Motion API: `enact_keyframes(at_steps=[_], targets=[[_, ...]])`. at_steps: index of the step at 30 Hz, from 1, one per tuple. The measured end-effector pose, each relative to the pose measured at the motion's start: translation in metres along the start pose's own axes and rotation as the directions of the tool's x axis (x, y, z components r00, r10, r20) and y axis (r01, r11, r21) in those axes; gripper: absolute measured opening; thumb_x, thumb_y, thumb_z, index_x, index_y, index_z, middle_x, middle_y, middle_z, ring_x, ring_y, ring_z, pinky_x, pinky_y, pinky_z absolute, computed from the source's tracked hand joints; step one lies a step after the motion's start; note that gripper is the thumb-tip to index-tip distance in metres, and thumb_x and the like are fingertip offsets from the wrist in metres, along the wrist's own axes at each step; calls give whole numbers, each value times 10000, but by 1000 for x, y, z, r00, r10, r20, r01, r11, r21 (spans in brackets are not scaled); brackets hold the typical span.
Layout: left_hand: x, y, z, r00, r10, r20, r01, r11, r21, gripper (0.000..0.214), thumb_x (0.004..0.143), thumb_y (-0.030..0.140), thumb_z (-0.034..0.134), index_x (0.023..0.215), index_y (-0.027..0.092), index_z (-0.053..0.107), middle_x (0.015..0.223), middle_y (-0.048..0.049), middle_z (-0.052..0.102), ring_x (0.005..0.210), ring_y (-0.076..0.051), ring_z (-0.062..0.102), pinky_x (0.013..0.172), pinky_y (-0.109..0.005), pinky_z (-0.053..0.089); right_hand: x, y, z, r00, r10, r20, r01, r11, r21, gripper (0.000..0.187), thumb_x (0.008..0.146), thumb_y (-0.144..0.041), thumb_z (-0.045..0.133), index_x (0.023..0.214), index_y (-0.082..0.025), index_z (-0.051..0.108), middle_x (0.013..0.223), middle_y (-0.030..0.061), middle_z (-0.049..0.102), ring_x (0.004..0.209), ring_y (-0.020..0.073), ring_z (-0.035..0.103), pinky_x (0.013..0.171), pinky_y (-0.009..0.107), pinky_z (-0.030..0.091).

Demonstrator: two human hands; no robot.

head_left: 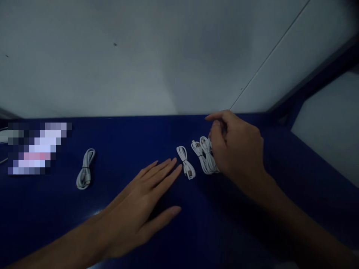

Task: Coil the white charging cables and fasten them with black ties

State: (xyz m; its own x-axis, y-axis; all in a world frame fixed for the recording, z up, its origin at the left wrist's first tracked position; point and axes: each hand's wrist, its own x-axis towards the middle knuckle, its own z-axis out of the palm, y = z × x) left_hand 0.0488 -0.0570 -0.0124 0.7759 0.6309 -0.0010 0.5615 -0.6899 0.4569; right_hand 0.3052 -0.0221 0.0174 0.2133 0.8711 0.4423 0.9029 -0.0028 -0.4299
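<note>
**Left hand (140, 198) stretched open, right hand (239, 144) curled over the white cables**

I have the left hand palm down above the blue counter (134, 140), its fingers straight and slightly fanned and its thumb held apart. Nothing is in its grasp. Its fingertips come right up beside a single tied cable (183, 160); from my viewpoint I can't tell whether they touch it.

Just to the right of that cable I see a cluster of cable bundles (206, 158), each coiled long, with metal plug ends showing near the top and a dark tie round the middle of one. The right hand covers the cluster's right end. I read its fingers as bent inward with the thumb near the index finger, but I can't tell whether anything is pinched between them.

Well off to the left, on its own, lies a separate coiled cable (85, 170) with a dark tie at its middle. Further left I get only a pixelated object (39, 153). Behind the counter stands a pale wall (112, 78), crossed on the right by a thin slanting line (269, 55).
</note>
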Motion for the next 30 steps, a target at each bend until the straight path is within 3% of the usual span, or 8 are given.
enact_keyframes(at_steps=[2, 5, 17, 30], targets=[[3, 2, 2, 998, 29, 56, -32, 998, 47, 808, 1125, 520, 533, 1784, 344, 100, 1852, -76, 177, 1698, -355, 185, 1333, -692, 265, 0, -1, -1, 1000, -2, -5, 2, 1000, 12, 306, 1068, -171, 466, 1197, -185, 743, 868, 69, 786, 757, 261, 728, 714, 390, 474], [7, 6, 4, 996, 59, 73, -65, 994, 86, 822, 1134, 554, 494, 1786, 318, 52, 1856, -67, 124, 1707, -323, 119, 1364, -652, 201, -2, -4, -2, 1000, -13, -1, 13, 1000, 14, 309, 1064, -186, 463, 1186, -174, 747, 795, 64, 757, 697, 252, 697, 677, 381, 446], [26, 8, 9, 995, 75, 62, -81, 991, 105, 901, 1122, 646, 444, 1785, 161, 73, 1847, -140, 130, 1708, -303, 111, 1402, -545, 149, 1, 4, 1, 999, -3, -50, 3, 1000, -18, 300, 1049, -192, 488, 1178, -201, 759, 826, 62, 775, 747, 267, 708, 688, 364, 411], [45, 12, -3, 990, 65, 123, -80, 990, 118, 890, 1108, 706, 393, 1780, 177, 147, 1842, -128, 193, 1711, -279, 147, 1400, -537, 123, 6, 7, -4, 995, -19, -100, 10, 995, -98, 308, 1059, -191, 458, 1160, -174, 749, 791, 85, 757, 687, 267, 678, 643, 365, 370]])
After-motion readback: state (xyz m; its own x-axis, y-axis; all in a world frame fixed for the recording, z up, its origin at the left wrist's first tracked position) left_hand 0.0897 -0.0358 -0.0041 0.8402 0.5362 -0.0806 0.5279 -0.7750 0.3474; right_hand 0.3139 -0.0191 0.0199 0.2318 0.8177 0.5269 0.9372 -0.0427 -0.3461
